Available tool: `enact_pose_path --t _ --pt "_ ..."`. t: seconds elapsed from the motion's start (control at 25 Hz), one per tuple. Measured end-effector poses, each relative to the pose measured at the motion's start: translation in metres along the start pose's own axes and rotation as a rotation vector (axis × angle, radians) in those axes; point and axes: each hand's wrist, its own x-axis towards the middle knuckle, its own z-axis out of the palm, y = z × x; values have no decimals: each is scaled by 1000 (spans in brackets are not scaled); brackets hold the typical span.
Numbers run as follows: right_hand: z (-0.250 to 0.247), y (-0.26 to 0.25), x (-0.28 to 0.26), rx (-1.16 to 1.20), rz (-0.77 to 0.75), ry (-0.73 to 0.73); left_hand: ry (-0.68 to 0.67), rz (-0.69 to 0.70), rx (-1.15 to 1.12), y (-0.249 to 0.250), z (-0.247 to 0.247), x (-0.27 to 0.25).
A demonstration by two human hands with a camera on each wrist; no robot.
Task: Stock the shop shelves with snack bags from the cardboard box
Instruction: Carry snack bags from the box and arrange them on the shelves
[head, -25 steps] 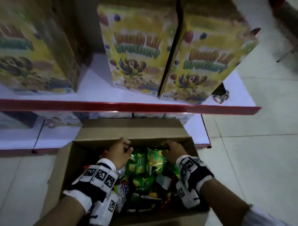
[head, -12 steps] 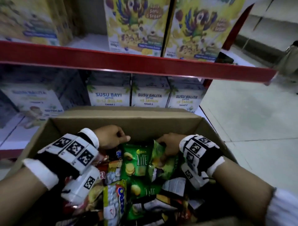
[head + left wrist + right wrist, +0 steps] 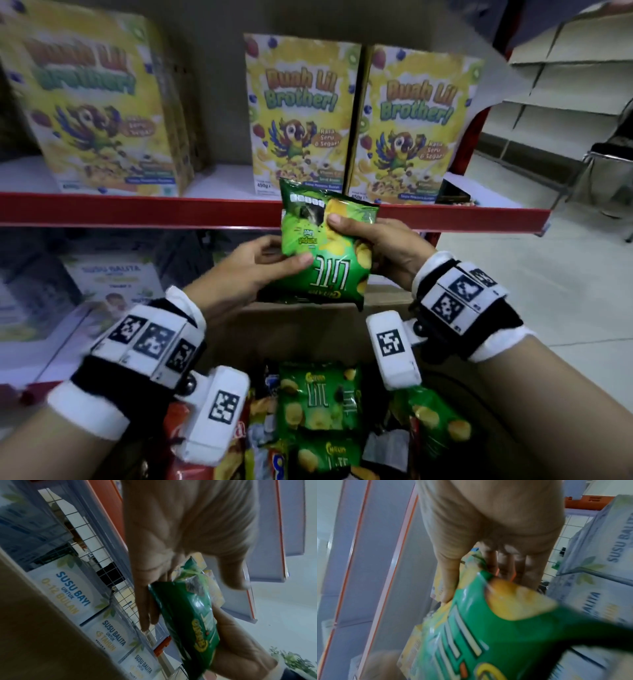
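Both hands hold one green snack bag (image 3: 325,246) upside down in front of the red shelf edge (image 3: 137,210), above the cardboard box (image 3: 308,329). My left hand (image 3: 253,263) pinches the bag's left side, thumb across its front. My right hand (image 3: 380,246) grips the right side, thumb on the front and fingers behind. The left wrist view shows the green bag (image 3: 188,615) edge-on between my straight fingers (image 3: 145,608) and thumb. In the right wrist view the green bag (image 3: 479,635) fills the lower frame. More green bags (image 3: 318,401) lie in the box.
Yellow cereal boxes (image 3: 298,116) stand on the upper shelf, with a gap between the left box (image 3: 96,102) and the middle pair. White milk-formula boxes (image 3: 113,277) fill the lower shelf. Tiled floor (image 3: 548,274) opens to the right. Red and orange snack bags (image 3: 260,438) crowd the box's left side.
Both hands have risen out of the box with one green bag, from among the bags to the height of the red shelf edge. The head view has tilted upward.
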Motion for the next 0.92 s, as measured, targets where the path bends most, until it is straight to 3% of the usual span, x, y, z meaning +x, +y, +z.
enact_pose_path --t 0.08,0.2,0.24,0.32,0.4,0.44,0.48,0.56,0.64,0.72,0.8,0.92 --pt "2 -2 -1 -60 -53 77 166 105 187 7 -4 -3" --pt "-5 -12 -9 -275 -346 278 131 135 376 21 -19 -8" --pt "-6 -17 -13 -388 -478 254 102 135 482 25 -24 -9" --pt "-2 -25 -25 -630 -599 -2 68 162 632 31 -30 -14" --pt "5 -28 -30 -869 -534 -230 70 223 632 36 -33 -15" --pt "6 -26 -28 -948 -511 -239 106 264 634 37 -34 -15" --pt "7 -24 -27 -935 -484 -201 169 310 623 37 -34 -13" --pt "4 -21 -22 -628 -409 -101 287 369 434 37 -34 -10" --pt "1 -15 -17 -222 -325 -70 258 312 214 36 -34 -9" --pt "2 -6 -14 35 -267 -104 164 241 67 31 -32 -11" --pt "7 5 -10 156 -236 -148 114 235 -103 26 -31 -11" --pt "6 33 3 145 -136 -250 141 233 -85 23 -32 -10"
